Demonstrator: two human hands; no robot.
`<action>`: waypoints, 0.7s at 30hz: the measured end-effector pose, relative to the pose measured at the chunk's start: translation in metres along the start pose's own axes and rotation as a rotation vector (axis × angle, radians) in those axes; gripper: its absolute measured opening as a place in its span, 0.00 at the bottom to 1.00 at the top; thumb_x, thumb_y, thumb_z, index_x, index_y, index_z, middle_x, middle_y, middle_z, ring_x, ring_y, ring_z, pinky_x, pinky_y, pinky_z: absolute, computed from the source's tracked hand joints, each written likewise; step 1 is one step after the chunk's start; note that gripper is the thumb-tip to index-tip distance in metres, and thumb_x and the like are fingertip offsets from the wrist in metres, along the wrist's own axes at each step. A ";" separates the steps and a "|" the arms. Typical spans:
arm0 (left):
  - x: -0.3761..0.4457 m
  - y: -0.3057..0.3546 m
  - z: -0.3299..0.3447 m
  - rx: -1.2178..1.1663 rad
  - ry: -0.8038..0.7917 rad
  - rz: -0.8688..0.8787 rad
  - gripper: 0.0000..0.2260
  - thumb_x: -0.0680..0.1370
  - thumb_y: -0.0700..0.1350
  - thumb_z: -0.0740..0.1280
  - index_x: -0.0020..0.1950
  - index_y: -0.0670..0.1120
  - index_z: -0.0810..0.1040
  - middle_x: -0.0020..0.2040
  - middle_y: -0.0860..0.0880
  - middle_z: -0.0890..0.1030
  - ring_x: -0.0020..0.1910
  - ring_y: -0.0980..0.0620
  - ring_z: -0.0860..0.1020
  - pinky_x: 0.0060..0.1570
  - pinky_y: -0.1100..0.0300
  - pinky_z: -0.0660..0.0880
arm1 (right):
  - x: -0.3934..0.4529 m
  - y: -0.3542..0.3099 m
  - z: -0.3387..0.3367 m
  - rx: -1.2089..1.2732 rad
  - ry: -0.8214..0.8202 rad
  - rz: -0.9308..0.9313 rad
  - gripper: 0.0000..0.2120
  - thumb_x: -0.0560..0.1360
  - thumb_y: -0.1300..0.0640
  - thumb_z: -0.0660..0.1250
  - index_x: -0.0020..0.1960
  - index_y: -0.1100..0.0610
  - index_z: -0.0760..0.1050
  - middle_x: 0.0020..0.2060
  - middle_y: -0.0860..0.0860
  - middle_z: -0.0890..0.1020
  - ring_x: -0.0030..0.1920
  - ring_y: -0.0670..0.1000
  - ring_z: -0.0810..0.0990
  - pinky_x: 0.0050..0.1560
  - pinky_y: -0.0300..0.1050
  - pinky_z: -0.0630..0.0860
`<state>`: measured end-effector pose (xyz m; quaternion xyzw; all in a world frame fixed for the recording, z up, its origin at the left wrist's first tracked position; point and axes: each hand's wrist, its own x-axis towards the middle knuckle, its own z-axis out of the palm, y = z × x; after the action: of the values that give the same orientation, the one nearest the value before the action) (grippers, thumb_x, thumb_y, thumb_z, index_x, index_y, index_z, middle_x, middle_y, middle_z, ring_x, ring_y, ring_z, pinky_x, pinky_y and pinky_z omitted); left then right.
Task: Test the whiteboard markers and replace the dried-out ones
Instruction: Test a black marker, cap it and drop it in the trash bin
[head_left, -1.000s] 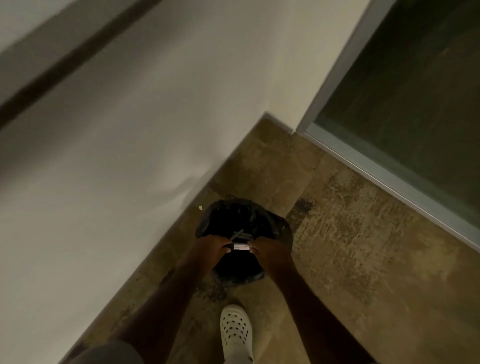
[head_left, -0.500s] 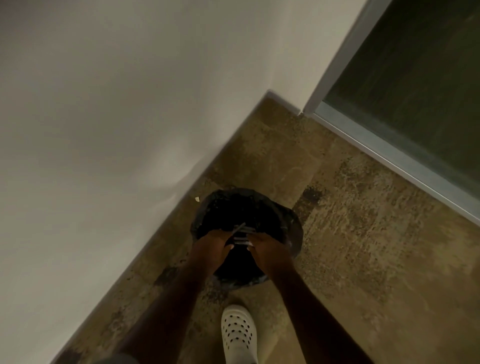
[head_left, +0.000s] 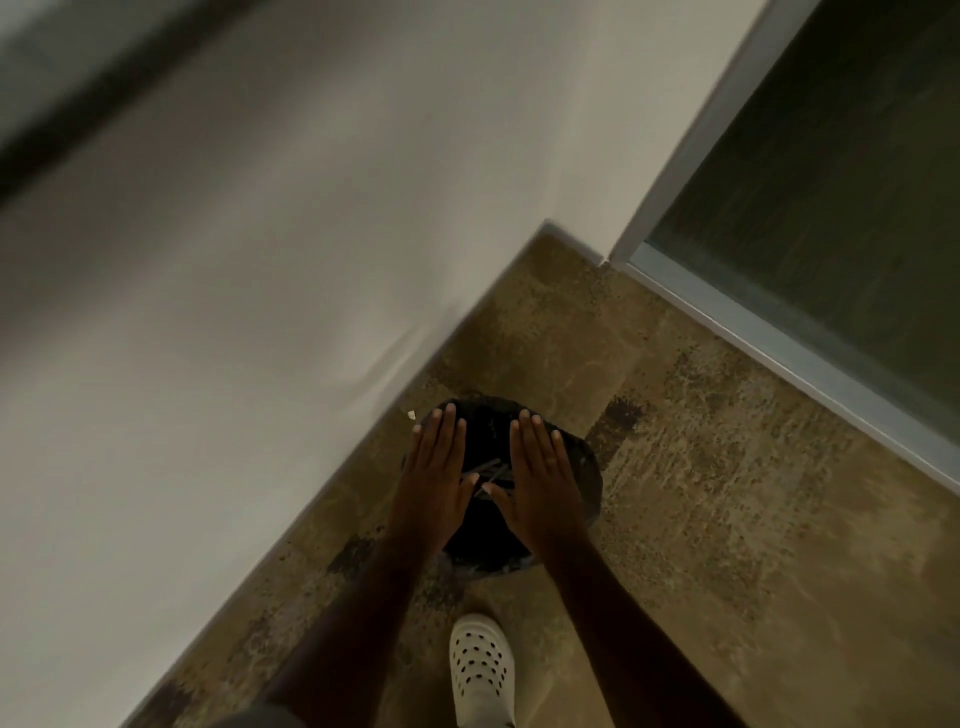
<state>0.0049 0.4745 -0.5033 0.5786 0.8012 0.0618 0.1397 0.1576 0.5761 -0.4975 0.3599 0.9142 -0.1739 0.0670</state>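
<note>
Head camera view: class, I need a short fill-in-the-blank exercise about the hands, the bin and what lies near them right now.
1. Both hands, left hand and right hand, are held flat and ____ above the bin.
2. The bin is lined with a ____ bag.
3. The thin markers show in the gap ____ the two hands.
4. A white perforated ____ stands on the floor below the bin.

Missing words: open; black; between; shoe
</note>
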 end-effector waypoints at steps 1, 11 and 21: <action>-0.001 0.001 -0.011 0.001 0.010 -0.011 0.31 0.82 0.56 0.53 0.79 0.38 0.58 0.81 0.39 0.54 0.81 0.40 0.52 0.77 0.42 0.53 | 0.000 -0.003 -0.012 -0.001 0.007 -0.006 0.42 0.79 0.33 0.51 0.80 0.63 0.50 0.80 0.59 0.51 0.80 0.57 0.48 0.78 0.55 0.49; -0.038 0.013 -0.139 -0.078 0.089 -0.118 0.28 0.85 0.55 0.49 0.78 0.38 0.61 0.81 0.39 0.55 0.81 0.40 0.52 0.78 0.44 0.52 | -0.016 -0.056 -0.143 0.001 0.149 -0.072 0.42 0.80 0.34 0.53 0.80 0.63 0.50 0.80 0.59 0.51 0.80 0.58 0.50 0.78 0.57 0.50; -0.104 0.048 -0.290 -0.180 0.191 -0.257 0.28 0.85 0.55 0.47 0.79 0.38 0.59 0.81 0.39 0.54 0.81 0.41 0.52 0.78 0.48 0.46 | -0.079 -0.125 -0.276 0.024 0.201 -0.070 0.41 0.81 0.33 0.49 0.80 0.62 0.50 0.81 0.57 0.51 0.80 0.57 0.49 0.79 0.54 0.49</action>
<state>-0.0072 0.4102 -0.1982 0.4480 0.8695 0.1693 0.1210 0.1317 0.5419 -0.1875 0.3439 0.9263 -0.1500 -0.0356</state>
